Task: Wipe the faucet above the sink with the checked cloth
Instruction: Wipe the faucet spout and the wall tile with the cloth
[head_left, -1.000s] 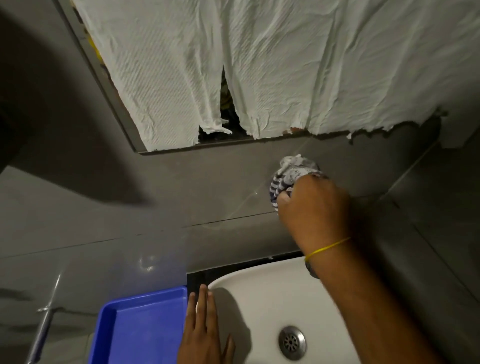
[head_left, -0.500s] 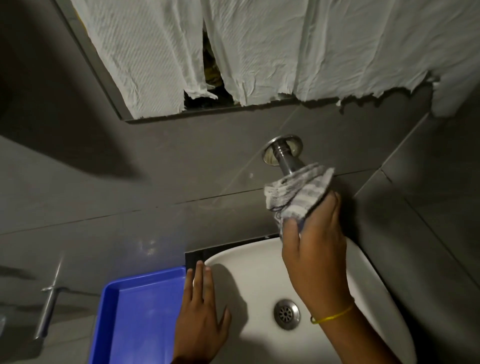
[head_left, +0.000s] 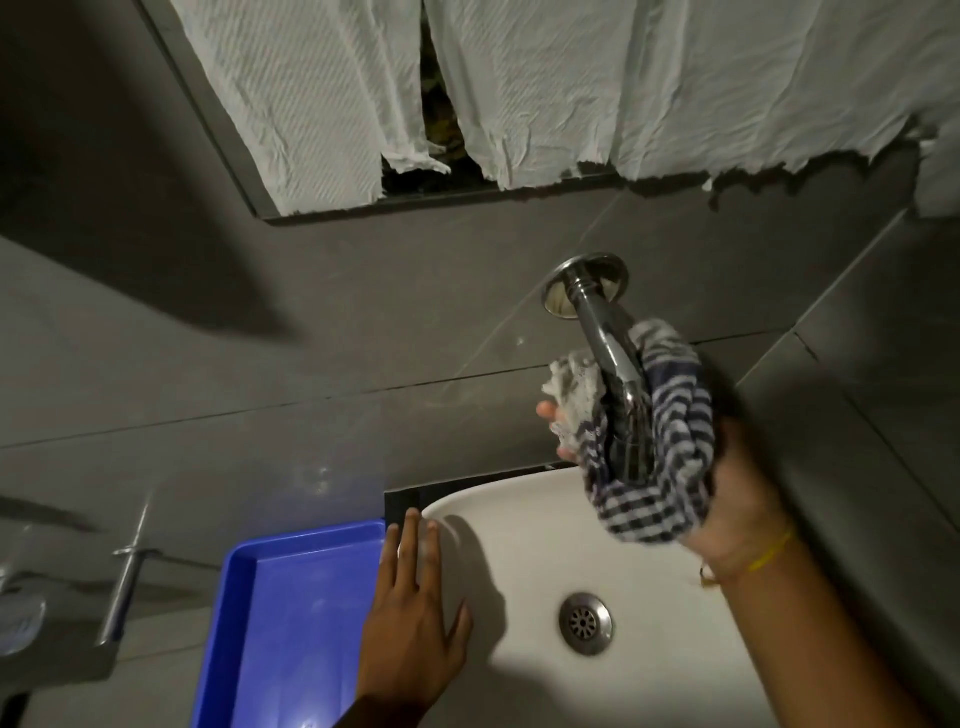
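Note:
A chrome faucet (head_left: 597, 317) sticks out of the grey tiled wall above a white sink (head_left: 519, 566). My right hand (head_left: 743, 509) holds the blue-and-white checked cloth (head_left: 670, 441) cupped under and around the faucet's spout end. The spout tip is sunk in the folds of the cloth. My left hand (head_left: 415, 613) lies flat, fingers together, on the sink's left rim and holds nothing.
A blue plastic tray (head_left: 291, 613) sits just left of the sink. Further left a metal bar fitting (head_left: 127, 577) is fixed to the wall. White paper sheets (head_left: 571, 88) cover the mirror above. The drain (head_left: 585, 622) lies in the sink's middle.
My right hand has slid with the cloth from the faucet's wall flange down along the pipe to the spout end, turning palm up beneath it. My left hand stays on the sink rim.

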